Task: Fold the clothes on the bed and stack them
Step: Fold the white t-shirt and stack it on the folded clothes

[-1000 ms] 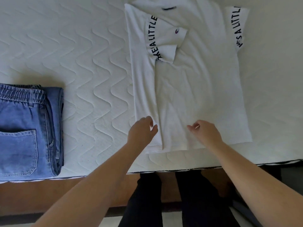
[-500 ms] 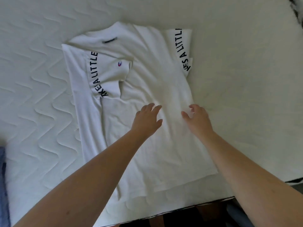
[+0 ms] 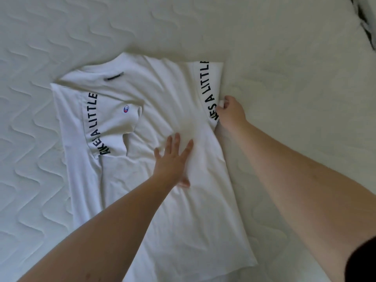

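Head view: the white T-shirt (image 3: 162,210) is pinned to the bed (image 3: 284,58) by the flat, open-fingered left hand (image 3: 173,161). Its right sleeve (image 3: 209,88) is pinched by the right hand (image 3: 230,115), seemingly for folding inward.

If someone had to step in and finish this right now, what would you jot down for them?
Left hand: flat, fingers straight, pressing the middle of the T-shirt.
Right hand: pinching the right sleeve at its edge.
T-shirt lies spread on the bed; its left side and left sleeve are already folded in.
Left to do: fold the right sleeve and side in, fold the shirt up, stack it. No stack shows in this view.
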`<state>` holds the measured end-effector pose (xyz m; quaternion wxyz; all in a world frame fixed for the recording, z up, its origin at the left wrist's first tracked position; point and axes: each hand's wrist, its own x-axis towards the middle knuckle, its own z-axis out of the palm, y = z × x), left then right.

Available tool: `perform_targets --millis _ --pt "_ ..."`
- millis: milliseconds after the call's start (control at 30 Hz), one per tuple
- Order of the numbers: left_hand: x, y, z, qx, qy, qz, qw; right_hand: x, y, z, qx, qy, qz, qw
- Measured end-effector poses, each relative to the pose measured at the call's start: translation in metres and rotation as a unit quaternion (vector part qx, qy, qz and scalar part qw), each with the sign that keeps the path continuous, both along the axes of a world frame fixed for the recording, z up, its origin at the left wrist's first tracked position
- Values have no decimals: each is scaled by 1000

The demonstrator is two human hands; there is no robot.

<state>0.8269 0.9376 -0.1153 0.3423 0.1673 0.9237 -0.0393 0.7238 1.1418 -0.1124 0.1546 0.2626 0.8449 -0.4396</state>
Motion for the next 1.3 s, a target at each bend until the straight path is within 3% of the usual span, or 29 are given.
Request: perform_targets --millis 167,333,500,633,733,833,867,933,1000,1033,1167,1233,1300 --pt "-3 2 2 0 -14 6 1000 -13 -2 -4 -35 -36 -28 998" --pt "-3 1 4 -3 -12 -1 1000 9 14 3 -89 15 -155 984" --pt "-4 1 5 -8 -16 0 1000 22 18 15 -319 25 -331 888" --pt "-6 -1 3 0 -26 -4 1000 16 3 26 -431 54 -373 820" --pt "-19 -2 5 20 -59 5 998 17 -17 34 -419 103 -324 842" --pt "-60 -9 19 150 -39 136 979 29 -44 43 -347 191 -171 902" --pt "-75 -10 26 214 -17 227 950 34 -53 44 -321 204 -100 919" --pt "-103 -10 37 330 1 413 849 45 -65 42 -236 202 41 950" --pt "-128 -8 44 408 -20 522 749 52 -72 34 -143 219 169 950" --pt "-138 -6 46 421 -31 537 730 56 -75 32 -113 221 223 943" --pt "-163 7 47 373 -35 509 775 75 -82 23 -78 180 302 933" --pt "-166 9 39 363 9 481 798 80 -85 20 -74 155 280 945" --pt "-170 4 31 337 65 462 817 78 -88 16 -66 160 196 965"
